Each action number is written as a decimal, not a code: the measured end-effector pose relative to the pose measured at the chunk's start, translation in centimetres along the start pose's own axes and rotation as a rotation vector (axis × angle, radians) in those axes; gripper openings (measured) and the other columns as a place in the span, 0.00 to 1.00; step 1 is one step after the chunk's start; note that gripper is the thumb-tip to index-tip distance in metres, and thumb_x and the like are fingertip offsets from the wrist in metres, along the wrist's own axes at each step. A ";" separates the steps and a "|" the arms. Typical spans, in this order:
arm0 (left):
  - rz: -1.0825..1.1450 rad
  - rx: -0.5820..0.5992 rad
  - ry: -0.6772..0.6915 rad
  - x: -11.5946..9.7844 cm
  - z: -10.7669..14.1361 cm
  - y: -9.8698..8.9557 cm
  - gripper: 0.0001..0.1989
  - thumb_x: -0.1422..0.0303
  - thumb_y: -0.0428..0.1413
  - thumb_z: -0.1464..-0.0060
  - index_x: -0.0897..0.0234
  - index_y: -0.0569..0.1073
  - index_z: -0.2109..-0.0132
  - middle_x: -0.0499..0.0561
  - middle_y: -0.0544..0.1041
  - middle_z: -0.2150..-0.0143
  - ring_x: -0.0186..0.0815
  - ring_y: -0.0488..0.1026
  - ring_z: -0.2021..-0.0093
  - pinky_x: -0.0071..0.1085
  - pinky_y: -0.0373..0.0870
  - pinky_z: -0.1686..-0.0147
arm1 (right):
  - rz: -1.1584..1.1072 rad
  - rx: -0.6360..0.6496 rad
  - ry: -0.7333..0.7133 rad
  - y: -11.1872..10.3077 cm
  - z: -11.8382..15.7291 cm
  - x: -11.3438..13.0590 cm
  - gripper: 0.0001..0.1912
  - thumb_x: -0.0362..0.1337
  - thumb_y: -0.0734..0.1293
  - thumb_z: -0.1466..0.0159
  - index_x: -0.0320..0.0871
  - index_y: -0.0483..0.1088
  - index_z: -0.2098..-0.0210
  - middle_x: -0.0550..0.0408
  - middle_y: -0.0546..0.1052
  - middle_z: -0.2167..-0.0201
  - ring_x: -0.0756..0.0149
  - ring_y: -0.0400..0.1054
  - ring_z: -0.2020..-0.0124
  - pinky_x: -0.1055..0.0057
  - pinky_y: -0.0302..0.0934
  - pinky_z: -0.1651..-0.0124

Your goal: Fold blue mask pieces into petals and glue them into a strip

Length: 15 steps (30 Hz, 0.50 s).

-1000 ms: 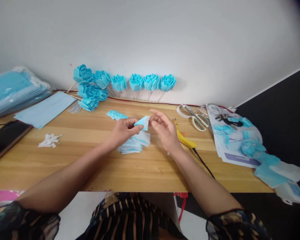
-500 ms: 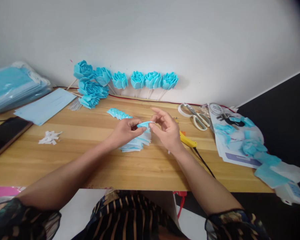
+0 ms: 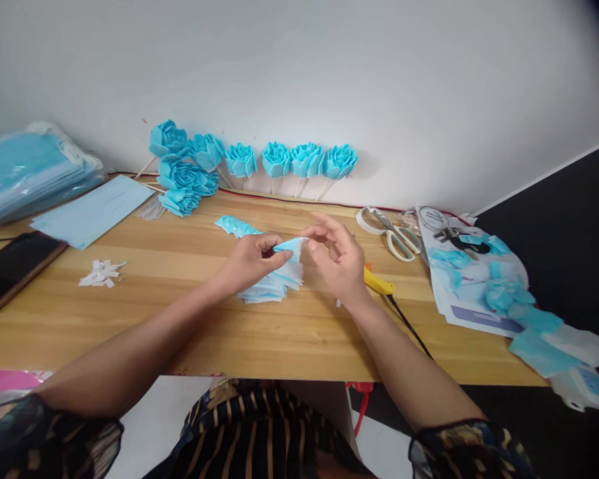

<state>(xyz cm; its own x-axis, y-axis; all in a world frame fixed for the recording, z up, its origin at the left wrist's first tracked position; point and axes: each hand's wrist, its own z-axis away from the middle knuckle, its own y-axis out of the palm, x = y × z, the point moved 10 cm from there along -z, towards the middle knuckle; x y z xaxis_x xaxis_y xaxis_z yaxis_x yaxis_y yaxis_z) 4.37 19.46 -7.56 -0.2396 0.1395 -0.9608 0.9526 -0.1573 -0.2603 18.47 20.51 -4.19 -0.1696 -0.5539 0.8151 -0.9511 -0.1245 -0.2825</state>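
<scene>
My left hand pinches a small folded piece of light-blue non-woven fabric between thumb and fingers. At the piece's right corner, the thumb and index finger of my right hand close on its pale edge, the other fingers raised and slightly blurred. Below the hands lies a fanned stack of pale blue fabric pieces, partly covered. Just behind my left hand is a row of folded blue petals. A yellow-handled tool with a black cord lies to the right, its front end hidden by my right hand.
Several blue fabric roses on sticks lean along the wall. Scissors and a white tape roll lie at right, beside papers with fabric scraps. At left are a phone, white clippings, blue sheets and a plastic-wrapped pack.
My right hand has moved a little to the right and up, drawing out the fabric piece's right corner. More of the piece now shows. My left hand keeps its hold almost in place.
</scene>
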 end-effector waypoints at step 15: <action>0.142 -0.074 -0.092 1.0 -0.1 -1.2 0.18 0.57 0.59 0.51 0.64 0.64 0.76 0.42 0.62 0.80 0.25 0.56 0.80 0.25 0.51 0.79 | 1.222 0.613 0.154 -7.8 2.6 -4.0 0.31 0.31 0.62 0.37 0.36 0.63 0.34 0.38 0.81 0.51 0.45 0.75 0.51 0.54 0.69 0.51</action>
<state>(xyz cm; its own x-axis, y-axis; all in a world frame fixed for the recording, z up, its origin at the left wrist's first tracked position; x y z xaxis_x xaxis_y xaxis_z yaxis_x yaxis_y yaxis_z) 2.99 19.91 -8.14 -0.1144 0.0300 -0.9930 0.9885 -0.0960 -0.1168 27.21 21.61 -6.58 -0.8729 -0.4821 -0.0753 0.0808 0.0093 -0.9967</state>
